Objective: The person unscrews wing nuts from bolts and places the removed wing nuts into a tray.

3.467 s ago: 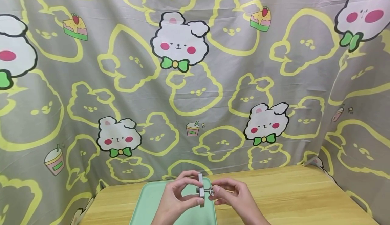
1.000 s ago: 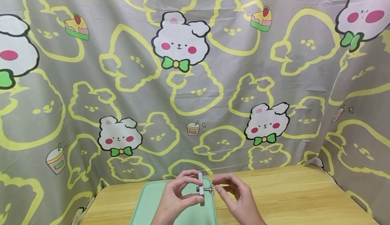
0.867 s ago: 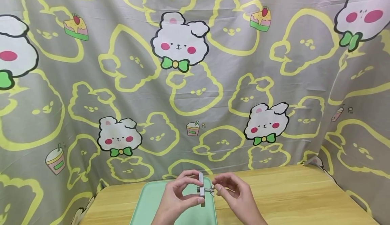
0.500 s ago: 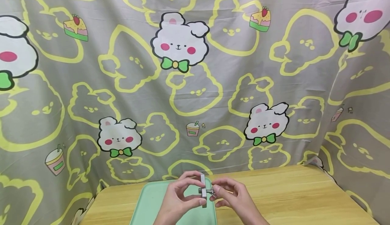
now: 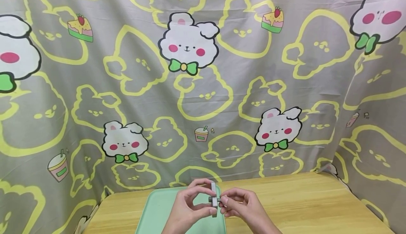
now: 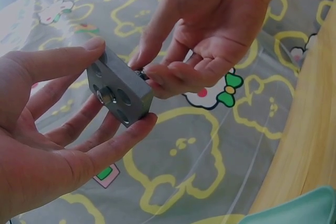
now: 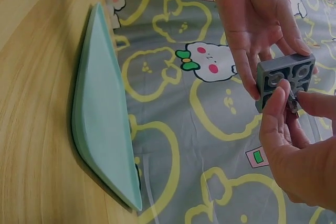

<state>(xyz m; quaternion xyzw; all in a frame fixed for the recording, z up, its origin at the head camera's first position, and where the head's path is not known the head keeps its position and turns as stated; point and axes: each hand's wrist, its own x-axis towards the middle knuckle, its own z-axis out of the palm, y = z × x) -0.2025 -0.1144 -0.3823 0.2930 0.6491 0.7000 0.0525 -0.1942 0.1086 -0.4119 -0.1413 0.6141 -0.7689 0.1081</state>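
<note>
Near the bottom centre of the head view, a grey rectangular block (image 5: 214, 202) with round holes is held on edge by the left hand (image 5: 188, 205). A metal bolt (image 6: 106, 97) passes through it, its far end pinched by the right hand (image 5: 243, 204) and mostly hidden there.

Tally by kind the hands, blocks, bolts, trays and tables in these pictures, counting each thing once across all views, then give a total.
Hands: 2 (left hand, right hand)
Block: 1
Bolt: 1
Tray: 1
Table: 1
Total: 6
</note>
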